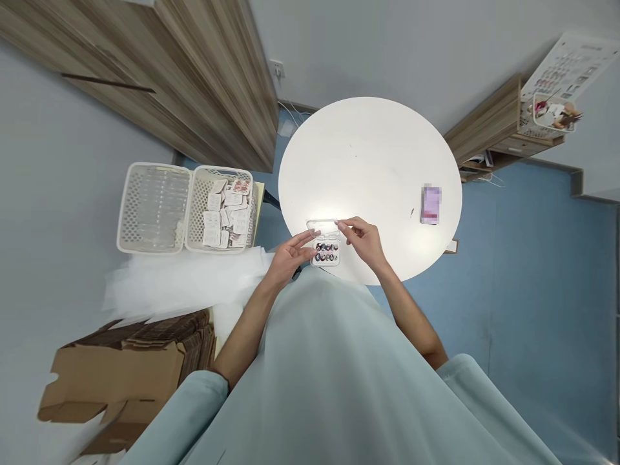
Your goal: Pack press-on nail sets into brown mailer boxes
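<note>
On the near edge of the white round table lies a small clear plastic case with its lid raised. Two rows of glossy dark, patterned pieces, which look like press-on nails, sit inside on a white backing. My left hand grips the case's left side, thumb by the tray and fingers at the lid. My right hand pinches the lid's right corner between thumb and forefinger. Whether the fingertips also hold something small cannot be made out.
A purple pack rests at the table's right. To the left stand white baskets, one with clear plastic cases, another with white cards. Below them are white translucent bags and folded cardboard boxes. A wooden cabinet stands behind.
</note>
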`<action>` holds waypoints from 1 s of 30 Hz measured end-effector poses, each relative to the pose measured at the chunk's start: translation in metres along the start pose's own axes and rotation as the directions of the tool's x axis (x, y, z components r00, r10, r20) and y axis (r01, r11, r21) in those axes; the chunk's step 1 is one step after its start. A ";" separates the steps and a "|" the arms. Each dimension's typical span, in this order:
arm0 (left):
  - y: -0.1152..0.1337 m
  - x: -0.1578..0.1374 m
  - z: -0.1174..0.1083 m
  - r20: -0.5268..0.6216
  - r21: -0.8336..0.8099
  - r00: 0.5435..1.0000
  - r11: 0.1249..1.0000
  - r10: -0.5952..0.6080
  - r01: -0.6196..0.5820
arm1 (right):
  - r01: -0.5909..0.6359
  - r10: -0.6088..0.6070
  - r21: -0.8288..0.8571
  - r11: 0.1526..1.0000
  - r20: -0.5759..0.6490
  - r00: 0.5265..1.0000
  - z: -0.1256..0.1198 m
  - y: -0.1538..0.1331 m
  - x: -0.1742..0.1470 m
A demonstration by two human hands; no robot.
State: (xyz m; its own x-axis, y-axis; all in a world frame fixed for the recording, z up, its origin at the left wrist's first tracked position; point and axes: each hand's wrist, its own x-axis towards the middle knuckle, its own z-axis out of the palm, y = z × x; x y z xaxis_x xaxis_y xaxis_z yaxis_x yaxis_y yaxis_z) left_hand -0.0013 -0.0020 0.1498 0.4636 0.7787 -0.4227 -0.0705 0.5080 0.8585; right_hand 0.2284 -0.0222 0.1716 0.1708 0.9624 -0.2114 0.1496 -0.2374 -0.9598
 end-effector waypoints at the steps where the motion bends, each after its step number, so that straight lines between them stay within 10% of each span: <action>1: 0.001 0.000 0.001 -0.009 -0.011 1.000 1.000 -0.007 0.007 | 0.016 -0.016 0.010 1.000 0.007 1.000 -0.001 0.000 -0.003; 13: 0.014 0.000 0.015 0.037 -0.076 0.999 0.997 -0.011 0.014 | -0.007 0.004 0.024 1.000 0.093 0.996 -0.009 0.014 -0.032; 19: 0.008 0.004 0.016 0.041 0.018 0.998 0.999 0.044 -0.044 | -0.184 0.185 0.028 0.983 -0.080 0.979 -0.008 0.014 -0.038; 30: 0.001 0.006 0.015 -0.102 0.266 0.985 0.958 0.137 -0.105 | -0.354 0.337 0.148 0.923 0.126 0.933 0.008 0.014 -0.048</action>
State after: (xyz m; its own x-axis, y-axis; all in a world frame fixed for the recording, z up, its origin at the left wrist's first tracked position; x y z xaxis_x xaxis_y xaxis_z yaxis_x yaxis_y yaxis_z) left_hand 0.0149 -0.0028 0.1525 0.3571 0.8743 -0.3289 0.1187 0.3068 0.9444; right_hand 0.2148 -0.0708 0.1665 0.0867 0.8343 -0.5444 -0.0664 -0.5404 -0.8388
